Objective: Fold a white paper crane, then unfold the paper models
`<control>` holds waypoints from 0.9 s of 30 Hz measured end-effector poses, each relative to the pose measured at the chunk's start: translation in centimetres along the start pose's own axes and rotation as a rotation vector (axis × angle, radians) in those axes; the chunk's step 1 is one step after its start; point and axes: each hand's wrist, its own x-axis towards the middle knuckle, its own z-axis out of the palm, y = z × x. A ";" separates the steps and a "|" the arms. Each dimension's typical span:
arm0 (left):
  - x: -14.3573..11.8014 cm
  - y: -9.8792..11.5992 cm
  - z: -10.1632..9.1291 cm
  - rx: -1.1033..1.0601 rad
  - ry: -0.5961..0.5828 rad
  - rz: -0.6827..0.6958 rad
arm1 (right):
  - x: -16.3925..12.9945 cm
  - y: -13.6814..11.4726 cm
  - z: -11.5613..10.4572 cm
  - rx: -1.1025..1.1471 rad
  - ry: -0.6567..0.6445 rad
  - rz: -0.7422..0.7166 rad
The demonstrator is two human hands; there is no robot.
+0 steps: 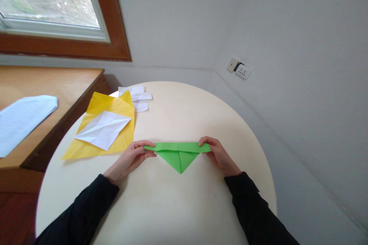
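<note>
Green paper (178, 155), folded into a downward-pointing triangle with a flat band along its top, lies at the centre of the frame on a round cream table (184, 115). The left hand (131, 157) pinches the band's left end; the right hand (217, 154) pinches its right end (both sleeves are black). Left of centre lie a yellow sheet (120, 143) and a creased white sheet (102, 129) on it.

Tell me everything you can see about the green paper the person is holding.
The green paper is a folded sheet, matte and creased: a flat band along its far edge with a triangle below, pointing toward the person, a centre crease down to the tip. It lies about flat on the round cream table. The left hand pinches its left end, the right hand its right end.
</note>
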 end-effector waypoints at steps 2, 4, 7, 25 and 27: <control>0.0 0.0 0.1 -0.005 0.030 -0.021 | 0.0 -0.1 -0.1 0.011 -0.016 0.005; 0.0 0.0 0.2 -0.018 0.055 -0.035 | -0.1 -0.1 -0.2 0.030 -0.032 -0.002; 0.2 -0.2 0.0 -0.037 0.073 -0.051 | -0.2 -0.1 -0.5 0.055 -0.060 -0.022; 0.6 -0.9 0.6 0.306 0.233 0.087 | 0.3 0.5 0.3 -0.344 0.134 -0.244; 0.6 -0.8 0.8 0.406 0.246 0.138 | 0.4 0.7 0.5 -0.361 0.181 -0.293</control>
